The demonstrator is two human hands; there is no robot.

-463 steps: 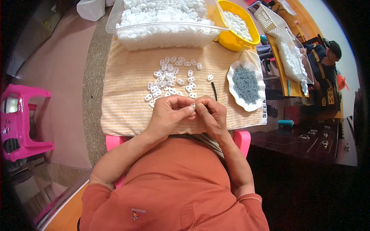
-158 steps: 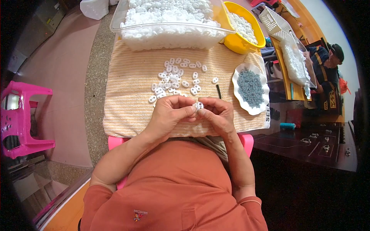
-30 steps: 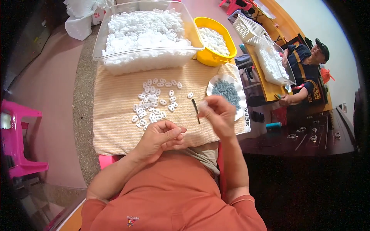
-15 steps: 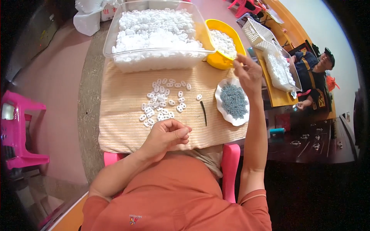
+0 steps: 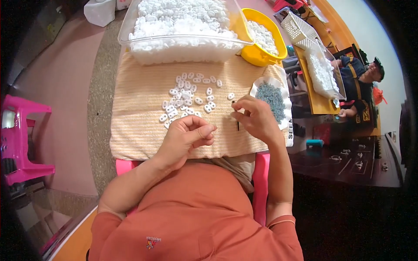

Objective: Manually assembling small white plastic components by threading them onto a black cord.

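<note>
My left hand (image 5: 190,138) is closed in a pinch near the table's front edge. Whatever sits between its thumb and index finger is too small to make out. My right hand (image 5: 257,118) hovers over a thin black stick (image 5: 238,126), thumb and index finger slightly apart; the hand covers the stick's middle. Just beyond those fingertips lies a single white oval two-holed piece (image 5: 230,96). Loose white two-holed pieces (image 5: 186,95) are scattered beyond my left hand. Beside my right hand stands a white scalloped dish (image 5: 285,93) of small grey-blue parts (image 5: 271,96), partly hidden by the hand.
A clear bin (image 5: 183,41) heaped with white pieces stands at the back, next to a yellow basin (image 5: 278,54) of similar pieces. A striped cloth (image 5: 139,108) covers the table. Pink stool (image 5: 24,139) at left; another person (image 5: 359,76) sits at right beside a filled bin (image 5: 322,74).
My right hand has come back from beside the yellow basin, down and left to the black stick. My left hand keeps its pinch. The whole view has shifted slightly.
</note>
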